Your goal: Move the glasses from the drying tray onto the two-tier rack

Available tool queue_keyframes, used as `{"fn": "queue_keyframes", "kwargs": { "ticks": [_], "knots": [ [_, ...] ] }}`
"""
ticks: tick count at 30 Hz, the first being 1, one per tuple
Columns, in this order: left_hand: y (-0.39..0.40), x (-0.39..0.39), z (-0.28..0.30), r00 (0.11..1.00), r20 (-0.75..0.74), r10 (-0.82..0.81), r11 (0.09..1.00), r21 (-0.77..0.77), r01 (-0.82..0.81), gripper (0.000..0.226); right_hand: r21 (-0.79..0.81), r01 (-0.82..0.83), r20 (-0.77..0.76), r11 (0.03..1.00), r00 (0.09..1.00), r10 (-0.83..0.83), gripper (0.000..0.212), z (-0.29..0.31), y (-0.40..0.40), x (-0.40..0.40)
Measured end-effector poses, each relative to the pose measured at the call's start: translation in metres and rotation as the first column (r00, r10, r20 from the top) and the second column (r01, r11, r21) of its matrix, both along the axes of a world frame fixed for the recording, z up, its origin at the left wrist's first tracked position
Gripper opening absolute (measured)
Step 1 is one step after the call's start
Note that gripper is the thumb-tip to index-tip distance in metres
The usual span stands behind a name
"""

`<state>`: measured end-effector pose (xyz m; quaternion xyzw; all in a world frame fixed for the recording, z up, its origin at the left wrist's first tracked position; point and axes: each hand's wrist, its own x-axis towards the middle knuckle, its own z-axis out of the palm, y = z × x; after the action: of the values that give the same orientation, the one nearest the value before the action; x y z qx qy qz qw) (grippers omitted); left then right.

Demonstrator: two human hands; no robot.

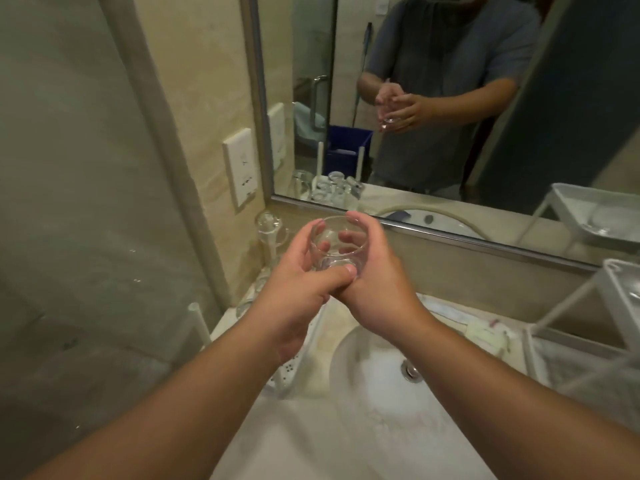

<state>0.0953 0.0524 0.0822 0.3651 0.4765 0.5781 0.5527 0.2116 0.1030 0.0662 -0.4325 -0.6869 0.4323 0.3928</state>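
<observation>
Both my hands hold one clear round glass [337, 244] up over the counter, in front of the mirror. My left hand [298, 289] wraps its left side, thumb across the base. My right hand [377, 282] cups its right side, fingers showing through the glass. The white drying tray [294, 368] with upright pegs lies below my left hand at the sink's left; more glasses [270, 233] stand upturned on its pegs by the wall. The white two-tier rack [585, 341] stands at the right edge, its upper shelf [623, 289] and lower shelf partly cut off.
A white oval sink [381, 375] with a metal drain [410, 370] lies under my forearms. The mirror [450, 116] spans the back wall and reflects a person, the glasses and the rack. A wall socket [240, 168] sits at the left, beside a glass partition [86, 168].
</observation>
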Motion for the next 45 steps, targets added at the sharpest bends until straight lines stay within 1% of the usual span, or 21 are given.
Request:
{"fn": "queue_keyframes", "kwargs": {
  "ticks": [9,11,16,19,24,29,31,33,35,37,39,43,45],
  "knots": [
    [0.03,0.111,-0.001,0.979,-0.077,-0.191,0.981,0.005,0.192,0.066,-0.009,0.165,-0.055,0.986,0.985,-0.166,0.091,-0.005,0.01,0.12],
    [0.037,0.137,-0.001,0.969,-0.093,-0.229,0.973,0.002,0.23,0.069,-0.004,0.192,-0.043,0.981,0.98,-0.192,0.092,-0.003,0.012,0.149],
    [0.053,0.206,0.002,0.931,-0.173,-0.322,0.945,-0.001,0.327,0.065,0.024,0.266,-0.014,0.964,0.964,-0.265,0.092,0.0,0.016,0.225],
    [0.063,0.246,0.003,0.906,-0.221,-0.361,0.929,0.004,0.371,0.068,0.045,0.322,0.023,0.946,0.946,-0.323,0.093,0.004,0.016,0.27],
    [0.077,0.32,0.005,0.872,-0.296,-0.389,0.909,0.028,0.415,0.081,0.048,0.389,0.032,0.92,0.92,-0.39,0.092,0.005,0.02,0.346],
    [0.086,0.382,0.006,0.839,-0.362,-0.406,0.891,0.047,0.451,0.079,0.061,0.459,0.048,0.886,0.885,-0.462,0.09,-0.002,0.023,0.41],
    [0.088,0.405,0.006,0.815,-0.432,-0.387,0.888,0.063,0.456,0.076,0.081,0.506,0.07,0.858,0.856,-0.512,0.09,-0.005,0.024,0.434],
    [0.091,0.425,0.007,0.786,-0.506,-0.356,0.884,0.091,0.459,0.068,0.146,0.563,0.134,0.813,0.803,-0.58,0.092,-0.007,0.025,0.455],
    [0.097,0.445,0.006,0.759,-0.56,-0.333,0.88,0.105,0.464,0.07,0.174,0.596,0.176,0.784,0.764,-0.62,0.092,-0.01,0.027,0.474],
    [0.103,0.461,0.002,0.735,-0.593,-0.328,0.88,0.09,0.466,0.081,0.134,0.599,0.163,0.79,0.773,-0.614,0.09,-0.013,0.032,0.49],
    [0.109,0.477,-0.002,0.716,-0.618,-0.324,0.881,0.078,0.466,0.085,0.101,0.605,0.158,0.79,0.774,-0.613,0.089,-0.017,0.036,0.505],
    [0.115,0.496,-0.015,0.674,-0.649,-0.353,0.873,0.03,0.487,0.084,0.077,0.623,0.201,0.778,0.755,-0.624,0.087,-0.028,0.042,0.523],
    [0.118,0.5,-0.023,0.662,-0.652,-0.371,0.874,-0.003,0.487,0.075,0.065,0.617,0.234,0.784,0.754,-0.613,0.088,-0.033,0.045,0.528]
  ]
}}
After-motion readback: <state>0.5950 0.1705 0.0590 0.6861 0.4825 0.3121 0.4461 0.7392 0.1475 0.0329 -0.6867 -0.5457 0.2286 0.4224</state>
